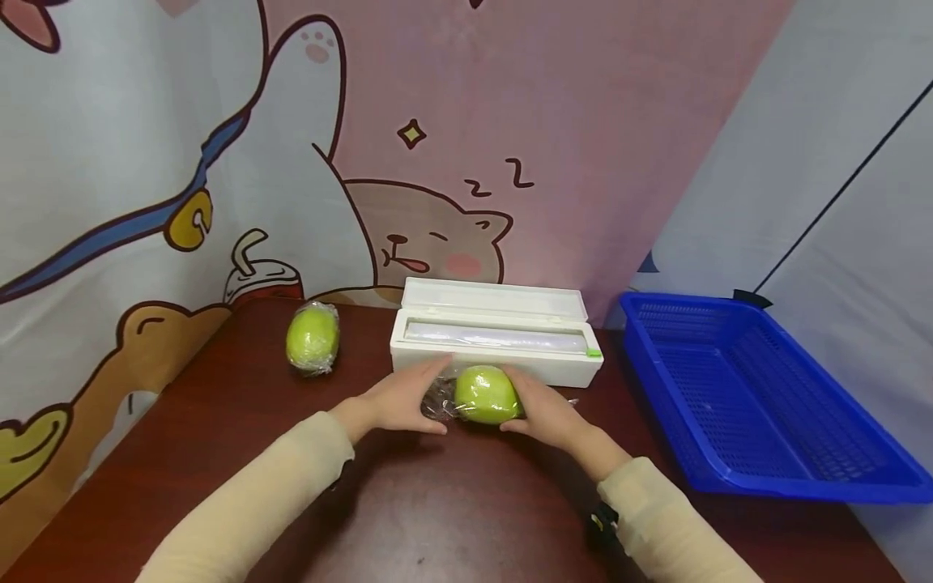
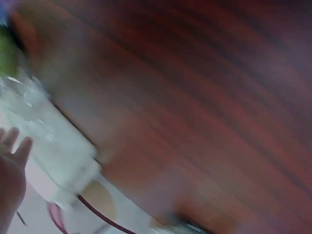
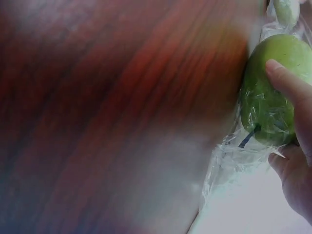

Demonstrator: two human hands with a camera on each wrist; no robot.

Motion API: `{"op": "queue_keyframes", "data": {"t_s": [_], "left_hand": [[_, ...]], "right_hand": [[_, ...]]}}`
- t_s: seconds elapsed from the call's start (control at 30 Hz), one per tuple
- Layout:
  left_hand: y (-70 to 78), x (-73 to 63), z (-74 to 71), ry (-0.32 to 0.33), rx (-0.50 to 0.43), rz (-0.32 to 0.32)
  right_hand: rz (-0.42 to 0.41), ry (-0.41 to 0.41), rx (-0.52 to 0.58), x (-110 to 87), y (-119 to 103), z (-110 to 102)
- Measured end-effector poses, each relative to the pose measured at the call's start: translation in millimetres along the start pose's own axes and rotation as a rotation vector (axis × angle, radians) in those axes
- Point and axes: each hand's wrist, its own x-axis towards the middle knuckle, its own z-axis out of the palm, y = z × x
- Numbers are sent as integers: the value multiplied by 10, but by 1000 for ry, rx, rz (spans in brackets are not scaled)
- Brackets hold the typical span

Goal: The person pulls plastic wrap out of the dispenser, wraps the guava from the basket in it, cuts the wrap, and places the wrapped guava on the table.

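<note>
A green pear (image 1: 487, 394) with cling film around it is at the front of the white wrap box (image 1: 496, 367). My right hand (image 1: 543, 409) grips it from the right, the thumb across its skin in the right wrist view. The dark stem (image 3: 250, 136) shows there, with loose film (image 3: 229, 161) trailing beyond it. On the pear's other side, my left hand (image 1: 399, 398) has thumb and fingers spread apart beside a loose film end (image 1: 440, 398). In the blurred left wrist view the fingers (image 2: 20, 148) look fairly straight, with nothing held.
The box's lid (image 1: 496, 301) stands up, showing a film roll (image 1: 496, 337) and a green slider (image 1: 594, 353). Another wrapped pear (image 1: 313, 338) lies at the back left. A blue basket (image 1: 692, 453) is on the right of the dark wooden table (image 1: 408, 518). A printed cloth (image 1: 568, 162) hangs behind.
</note>
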Motion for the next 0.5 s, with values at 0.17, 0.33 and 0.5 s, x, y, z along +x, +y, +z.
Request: {"op": "queue_keyframes", "data": {"t_s": [0.17,0.33,0.5], "left_hand": [[-177,-228,-3,3,158,-58],[-215,-264,17,114,182,-35],[-117,-138,-12,192,21,-131]], "right_hand": [[6,-9,-7,-36,8,-23],[-10,-24,-5,-37,-13,-10],[-44,-54,-4,-20,-90,-14]]}}
